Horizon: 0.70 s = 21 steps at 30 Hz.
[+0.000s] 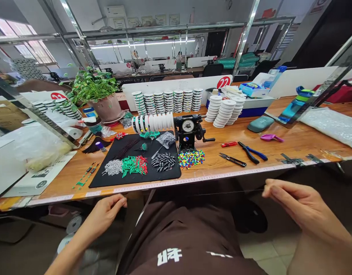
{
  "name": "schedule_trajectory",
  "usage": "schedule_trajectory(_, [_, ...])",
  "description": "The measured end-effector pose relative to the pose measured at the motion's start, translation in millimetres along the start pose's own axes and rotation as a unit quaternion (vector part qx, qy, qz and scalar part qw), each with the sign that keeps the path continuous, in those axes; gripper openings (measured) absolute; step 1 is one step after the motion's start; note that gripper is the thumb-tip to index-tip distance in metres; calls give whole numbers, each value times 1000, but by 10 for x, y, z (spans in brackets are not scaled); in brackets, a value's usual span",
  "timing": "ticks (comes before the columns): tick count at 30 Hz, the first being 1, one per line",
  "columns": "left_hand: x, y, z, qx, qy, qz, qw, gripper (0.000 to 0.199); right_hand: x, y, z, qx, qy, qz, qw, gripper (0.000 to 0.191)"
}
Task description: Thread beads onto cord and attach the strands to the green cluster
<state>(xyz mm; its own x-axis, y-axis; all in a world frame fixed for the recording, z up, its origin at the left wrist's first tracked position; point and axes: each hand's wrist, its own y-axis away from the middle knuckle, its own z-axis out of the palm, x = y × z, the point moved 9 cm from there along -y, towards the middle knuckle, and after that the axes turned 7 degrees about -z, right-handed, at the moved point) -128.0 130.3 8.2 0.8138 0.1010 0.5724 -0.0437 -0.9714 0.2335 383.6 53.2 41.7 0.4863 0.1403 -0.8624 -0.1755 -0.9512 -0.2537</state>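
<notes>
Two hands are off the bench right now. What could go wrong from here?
The thin dark cord held in the right hand might snag on the table's taped edge or slip free. The loose multicoloured beads lie on bare wood beside the black mat, so a careless sweep could scatter them.

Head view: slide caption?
Right hand pinches a thin dark cord below the wooden workbench; left hand nearby; black bead mat and hand-cranked winder beyond.
</notes>
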Motion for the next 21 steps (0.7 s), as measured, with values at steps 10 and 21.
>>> schedule_trajectory(10, [6, 372, 183, -74, -122, 14, 990, 31, -530, 41, 1144, -184, -34, -72, 980, 33])
schedule_trajectory(21, [1447, 361, 769, -182, 164, 116, 963, 35, -892, 51, 1554, -222, -22, -175, 959, 25])
